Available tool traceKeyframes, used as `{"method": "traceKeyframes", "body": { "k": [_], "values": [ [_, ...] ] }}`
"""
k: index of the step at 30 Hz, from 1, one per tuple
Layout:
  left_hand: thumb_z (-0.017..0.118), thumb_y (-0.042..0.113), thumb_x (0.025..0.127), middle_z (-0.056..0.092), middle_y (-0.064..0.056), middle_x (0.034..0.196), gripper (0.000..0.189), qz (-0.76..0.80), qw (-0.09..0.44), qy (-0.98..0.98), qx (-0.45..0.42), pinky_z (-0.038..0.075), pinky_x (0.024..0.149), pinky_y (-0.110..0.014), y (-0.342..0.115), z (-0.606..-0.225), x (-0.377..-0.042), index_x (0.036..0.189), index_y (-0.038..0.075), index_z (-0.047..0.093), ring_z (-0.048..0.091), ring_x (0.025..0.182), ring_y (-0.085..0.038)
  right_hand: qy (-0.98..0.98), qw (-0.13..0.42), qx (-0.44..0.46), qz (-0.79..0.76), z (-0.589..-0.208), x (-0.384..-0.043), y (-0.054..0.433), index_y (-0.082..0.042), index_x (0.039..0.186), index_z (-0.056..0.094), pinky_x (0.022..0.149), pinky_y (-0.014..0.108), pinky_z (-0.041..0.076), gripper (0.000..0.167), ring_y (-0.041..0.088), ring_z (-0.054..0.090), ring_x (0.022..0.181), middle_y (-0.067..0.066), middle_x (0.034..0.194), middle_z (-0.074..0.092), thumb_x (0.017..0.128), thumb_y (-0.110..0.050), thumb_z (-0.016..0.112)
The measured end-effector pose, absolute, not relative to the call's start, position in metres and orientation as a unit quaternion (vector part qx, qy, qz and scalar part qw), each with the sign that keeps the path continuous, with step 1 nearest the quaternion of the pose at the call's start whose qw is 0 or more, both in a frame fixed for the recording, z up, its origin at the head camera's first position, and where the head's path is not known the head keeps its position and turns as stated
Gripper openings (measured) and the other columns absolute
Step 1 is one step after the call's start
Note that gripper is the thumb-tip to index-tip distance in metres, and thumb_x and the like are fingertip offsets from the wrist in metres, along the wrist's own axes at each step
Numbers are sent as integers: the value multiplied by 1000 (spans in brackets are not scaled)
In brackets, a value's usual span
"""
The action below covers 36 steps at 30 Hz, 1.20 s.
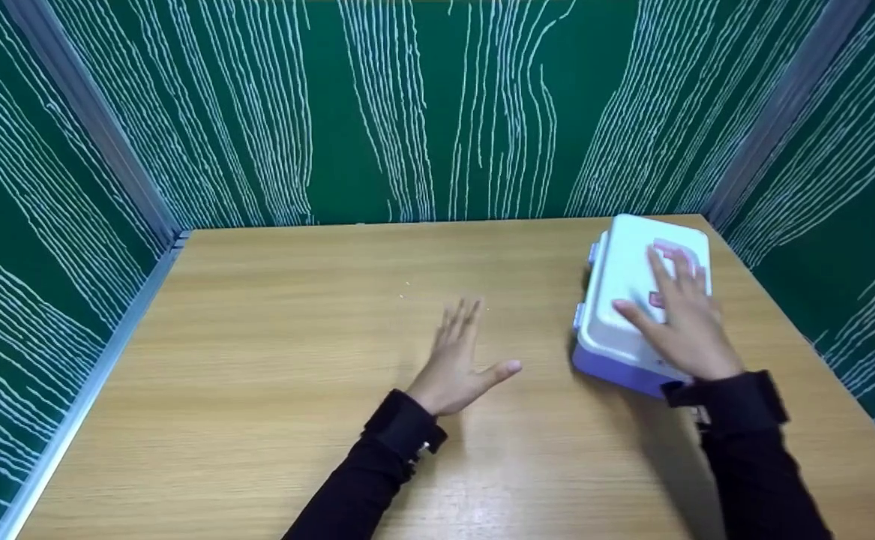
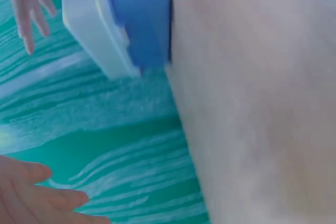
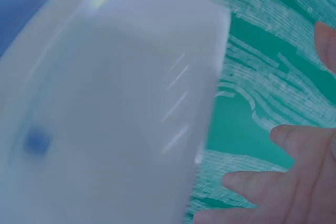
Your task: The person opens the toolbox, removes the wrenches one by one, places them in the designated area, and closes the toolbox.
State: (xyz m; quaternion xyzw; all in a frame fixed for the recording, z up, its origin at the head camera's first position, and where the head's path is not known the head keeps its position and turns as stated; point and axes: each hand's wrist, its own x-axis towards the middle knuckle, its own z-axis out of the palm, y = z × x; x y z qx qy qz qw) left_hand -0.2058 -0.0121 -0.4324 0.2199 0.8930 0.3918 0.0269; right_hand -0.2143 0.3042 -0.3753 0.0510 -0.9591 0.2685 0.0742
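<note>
A lidded box with a white top [image 1: 624,285] and a purple base [image 1: 621,371] stands at the right of the table, latches or hinges along its left side. Over its lid is my right hand [image 1: 681,322], fingers spread and holding nothing; the right wrist view has a gap between the fingers [image 3: 252,187] and the white lid [image 3: 121,103]. My left hand [image 1: 456,367] is held over the table left of the box, fingers straight and thumb out. In the left wrist view, the box's base [image 2: 142,19] looks blue, with the right hand beyond the lid.
The wooden table [image 1: 272,360] is bounded by green panels [image 1: 444,112] with white wavy lines at the back and both sides. Metal posts [image 1: 100,120] stand at the back corners. A few tiny pale specks lie mid-table.
</note>
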Motion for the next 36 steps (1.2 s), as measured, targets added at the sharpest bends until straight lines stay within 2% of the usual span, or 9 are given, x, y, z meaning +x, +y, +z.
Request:
{"method": "traceKeyframes", "body": {
  "k": [6,12,18,23,29,32,36],
  "values": [
    [58,69,84,-10,2,165,104,444,90,855,251,13,118,-62,16,-433,-213,159,26,-1,-10,153,-23,-934,13,29,355,-381,-219,343,-37,156,-10,98,85,-3,87,51,-22,143,14,161,-26,96,-53,52],
    [64,61,84,-8,5,165,104,452,132,842,262,16,119,-59,52,-433,-221,158,28,0,-3,154,-22,-920,-34,-7,390,-394,-225,367,-30,152,-22,102,82,-2,97,50,-23,144,14,159,-30,95,-58,51],
    [66,55,85,-3,1,166,100,490,174,812,265,15,120,-56,91,-433,-233,159,29,3,0,154,-23,-901,-60,-28,428,-402,-229,379,-27,149,-30,109,76,-4,99,49,-21,144,16,158,-28,95,-59,47],
    [67,46,88,3,-2,166,97,526,174,787,271,20,121,-51,111,-431,-245,159,26,4,9,153,-22,-887,-80,-50,452,-402,-229,380,-25,149,-30,112,73,1,101,47,-17,146,15,159,-26,94,-62,46],
    [68,42,89,11,-1,166,92,553,177,771,262,24,120,-42,126,-430,-251,159,26,10,18,151,-18,-874,-97,-82,469,-400,-229,377,-24,151,-23,113,73,12,100,49,0,148,17,162,-17,92,-67,45],
    [68,42,88,15,1,165,90,561,170,768,258,25,119,-39,129,-431,-252,158,28,13,21,150,-17,-874,-94,-85,469,-400,-229,376,-23,152,-21,113,72,14,100,49,3,147,19,162,-13,91,-67,46],
    [69,41,89,20,1,164,88,563,161,768,259,27,118,-36,131,-431,-251,158,28,16,25,148,-16,-875,-98,-102,463,-398,-227,377,-23,152,-20,112,73,13,102,50,1,147,19,162,-13,90,-69,46]
  ]
}}
